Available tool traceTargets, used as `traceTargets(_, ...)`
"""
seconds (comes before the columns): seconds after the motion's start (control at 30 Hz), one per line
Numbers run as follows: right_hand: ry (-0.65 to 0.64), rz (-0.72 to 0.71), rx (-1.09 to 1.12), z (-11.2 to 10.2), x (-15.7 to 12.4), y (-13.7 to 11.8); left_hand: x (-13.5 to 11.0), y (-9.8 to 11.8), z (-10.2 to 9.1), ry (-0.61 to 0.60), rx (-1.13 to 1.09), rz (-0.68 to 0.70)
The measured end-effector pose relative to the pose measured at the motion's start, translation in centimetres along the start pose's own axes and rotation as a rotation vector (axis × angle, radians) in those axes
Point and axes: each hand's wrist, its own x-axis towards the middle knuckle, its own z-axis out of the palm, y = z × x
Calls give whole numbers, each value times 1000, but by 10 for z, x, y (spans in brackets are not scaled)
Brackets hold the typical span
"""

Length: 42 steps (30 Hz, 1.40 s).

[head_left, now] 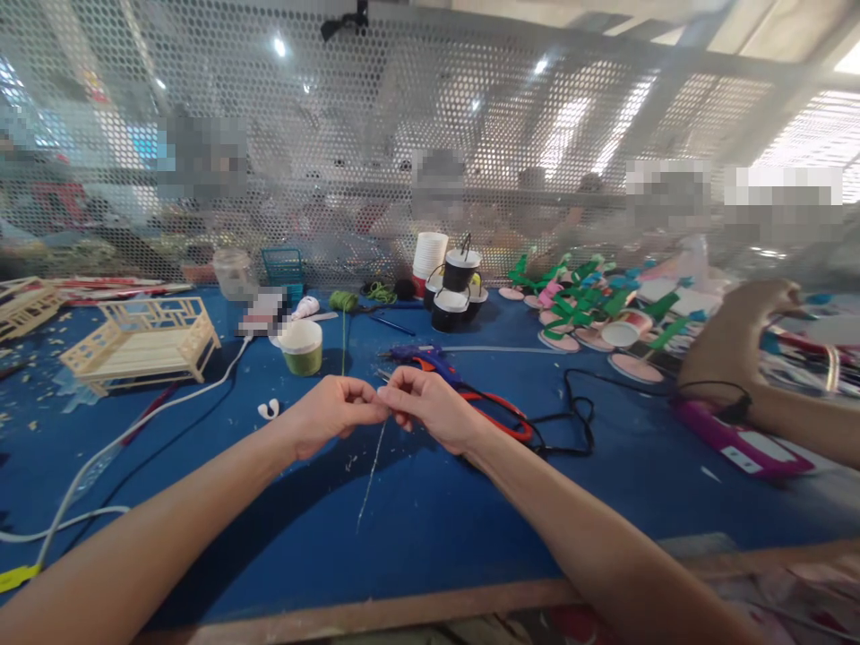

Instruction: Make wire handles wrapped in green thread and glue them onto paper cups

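Note:
My left hand (329,417) and my right hand (430,408) meet over the middle of the blue table, fingertips pinched together. A thin pale strand (372,475) hangs down from between the touching fingertips. From a green yarn ball (343,300) a line of green yarn (345,345) runs toward me and disappears behind my left hand. Just beyond my right hand lies a blue and orange glue gun (434,361); a pointed metal tip shows beside my fingers. A green and white paper cup (301,348) stands beyond my left hand.
Left are a small wooden-stick bed (144,340) and a white cable (167,403). Black-and-white cups (450,307) are stacked at the back. Green paper flowers (571,313) crowd the right, near another person's arm (722,349) and a purple device (743,439). Black cord (591,421) loops beside my right hand.

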Motion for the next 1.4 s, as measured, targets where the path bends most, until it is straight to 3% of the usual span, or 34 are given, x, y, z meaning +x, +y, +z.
traceTargets(0.1,-12,14,58,1,0,1,-1,1,1,6,-15,-8)
traceTargets(0.33,-184,69,264,-2,-1,-2,-2,2,-1,-51,-148,-68)
traceTargets(0.5,-91,45,180,-1,0,-1,-1,2,0,-71,-159,-87)
traceTargets(0.87,77,-9,-6,2,1,3,-2,0,4,64,86,24)
traceTargets(1.13,-102,17,158,-1,0,0,-1,1,4,-18,-122,-40)
traceTargets(1.4,-17,1,49,-2,1,1,0,1,3,-10,-77,-6)
